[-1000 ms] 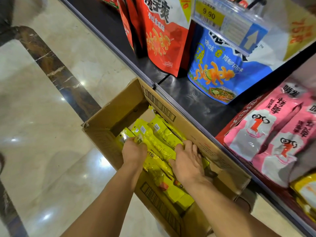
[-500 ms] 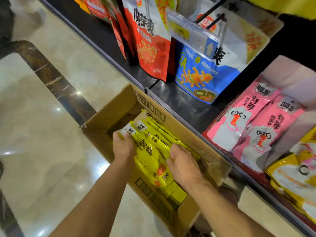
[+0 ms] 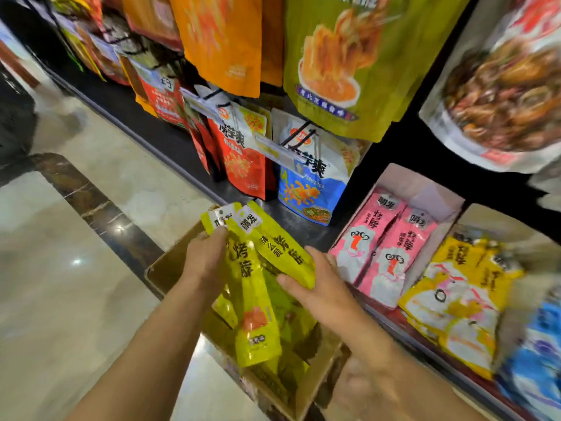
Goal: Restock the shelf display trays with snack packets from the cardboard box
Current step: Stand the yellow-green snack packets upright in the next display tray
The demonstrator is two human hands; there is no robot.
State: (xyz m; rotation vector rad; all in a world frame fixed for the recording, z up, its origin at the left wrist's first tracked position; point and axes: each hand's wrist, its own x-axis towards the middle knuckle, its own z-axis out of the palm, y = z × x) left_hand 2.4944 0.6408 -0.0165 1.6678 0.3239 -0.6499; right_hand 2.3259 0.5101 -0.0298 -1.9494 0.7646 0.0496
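Several bags (image 3: 349, 71) hang over the shelf (image 3: 158, 141), tops cut off, the far-right ones smeared. I see the box (image 3: 170, 268) on the floor, mostly hidden by arms and packets; there's more yellow inside, count unclear. The tray (image 3: 425, 183) to its right shows two pink packets (image 3: 373, 238). The yellow packets (image 3: 273, 247) sit above the box in a fanned bunch; I can't count them. Grip: left hand (image 3: 203, 262) curls round the bunch's left edge; right hand (image 3: 318, 284) clasps the right side, thumb in front, fingers hidden behind. Readable: 魔芋爽 on the red bag (image 3: 243, 159), 烤脖 on yellow and pink. The price tags (image 3: 274, 148) are illegible.
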